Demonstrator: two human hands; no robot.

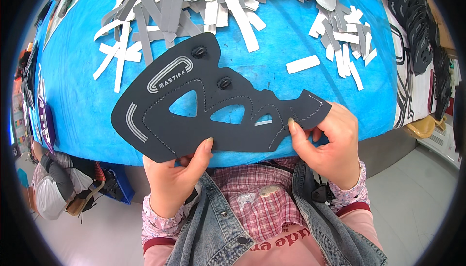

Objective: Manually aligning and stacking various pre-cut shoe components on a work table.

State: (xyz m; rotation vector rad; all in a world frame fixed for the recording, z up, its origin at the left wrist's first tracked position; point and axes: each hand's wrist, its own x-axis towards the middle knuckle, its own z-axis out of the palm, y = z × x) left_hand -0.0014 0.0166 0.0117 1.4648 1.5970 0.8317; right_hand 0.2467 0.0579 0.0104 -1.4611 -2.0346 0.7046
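Note:
Between my two hands I hold up a dark grey, flat shoe upper piece (pixel 194 120) with three cut-out openings, dotted stitch lines, light printed stripes and lettering, and two small black loops near its upper edge. My left hand (pixel 174 178) pinches its lower left edge, thumb on top and fingers beneath. At the narrow right end my right hand (pixel 330 145) grips it, thumb on the front and fingers behind the curled tip. The piece is tilted, its broad end to the left, just over the table's front edge.
A blue-covered table (pixel 262 67) spreads ahead. Grey and white strips (pixel 165 9) are heaped at the far middle, with a smaller pile of strips (pixel 347 38) at right. One white strip (pixel 303 64) lies apart. Stacked black pieces (pixel 417 23) line the right edge.

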